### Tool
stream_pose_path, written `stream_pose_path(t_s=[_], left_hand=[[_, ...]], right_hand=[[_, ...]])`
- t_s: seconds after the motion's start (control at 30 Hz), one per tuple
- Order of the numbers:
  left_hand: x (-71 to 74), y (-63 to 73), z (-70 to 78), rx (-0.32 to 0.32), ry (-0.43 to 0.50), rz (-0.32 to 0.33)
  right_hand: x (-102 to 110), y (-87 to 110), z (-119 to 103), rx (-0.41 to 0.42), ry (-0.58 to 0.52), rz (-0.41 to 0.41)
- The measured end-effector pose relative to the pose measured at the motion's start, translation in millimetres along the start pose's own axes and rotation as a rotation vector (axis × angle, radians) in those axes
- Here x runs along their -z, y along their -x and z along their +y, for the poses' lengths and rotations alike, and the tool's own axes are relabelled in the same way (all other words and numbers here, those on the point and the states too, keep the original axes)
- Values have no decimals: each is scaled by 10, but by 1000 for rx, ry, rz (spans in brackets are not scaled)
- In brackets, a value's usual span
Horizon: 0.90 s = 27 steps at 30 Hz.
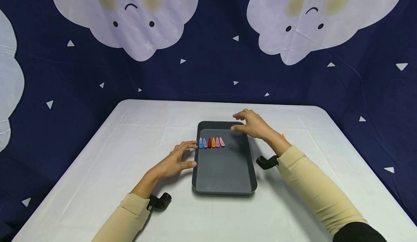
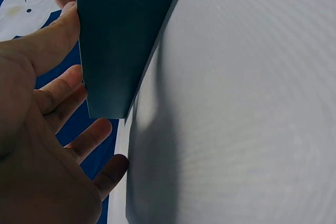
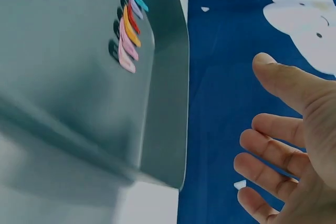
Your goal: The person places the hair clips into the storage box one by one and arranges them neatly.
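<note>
Several snap hair clips stand in a row across the upper left of a dark grey tray: light blue, purple, red, orange, pink and pale pink. My left hand is at the tray's left side, fingers spread, with fingertips and thumb right at the rim. In the left wrist view, the thumb lies along the tray's edge. Above the tray's far right corner, my right hand hovers with loosely bent fingers and nothing between them. The right wrist view shows the same clips beyond the tray wall.
A small orange item peeks out from behind the right forearm. The tray rests on a white-covered table. Behind it hangs a dark blue cloth with clouds and small white shapes.
</note>
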<state>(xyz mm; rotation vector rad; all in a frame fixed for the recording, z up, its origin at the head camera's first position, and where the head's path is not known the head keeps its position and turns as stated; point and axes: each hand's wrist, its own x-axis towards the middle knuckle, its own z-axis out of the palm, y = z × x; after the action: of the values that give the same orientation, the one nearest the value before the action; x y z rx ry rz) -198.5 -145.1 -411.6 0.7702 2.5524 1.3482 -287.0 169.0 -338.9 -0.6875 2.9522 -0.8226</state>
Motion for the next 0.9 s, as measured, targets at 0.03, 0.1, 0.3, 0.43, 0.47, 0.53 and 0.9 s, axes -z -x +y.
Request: stream_pose_path(t_s=[0.03, 0.1, 0.3, 0.43, 0.47, 0.53, 0.9], left_hand=[[0, 0, -1, 1, 0, -1], [0, -1, -1, 2, 0, -4], [1, -3, 6, 3, -4, -10], [2, -1, 13, 3, -2, -9], [2, -1, 14, 3, -2, -9], [1, 0, 14, 2, -4, -8], [-9, 3, 12, -7, -9, -2]], right_hand=[[16, 9, 24, -6, -11, 1], [46, 26, 79, -17, -31, 8], [128, 64, 272, -15, -40, 27], [158, 81, 427, -50, -56, 23], [160, 84, 472, -65, -67, 21], [164, 94, 557, -90, -74, 22], [168, 172, 970, -129, -60, 14]])
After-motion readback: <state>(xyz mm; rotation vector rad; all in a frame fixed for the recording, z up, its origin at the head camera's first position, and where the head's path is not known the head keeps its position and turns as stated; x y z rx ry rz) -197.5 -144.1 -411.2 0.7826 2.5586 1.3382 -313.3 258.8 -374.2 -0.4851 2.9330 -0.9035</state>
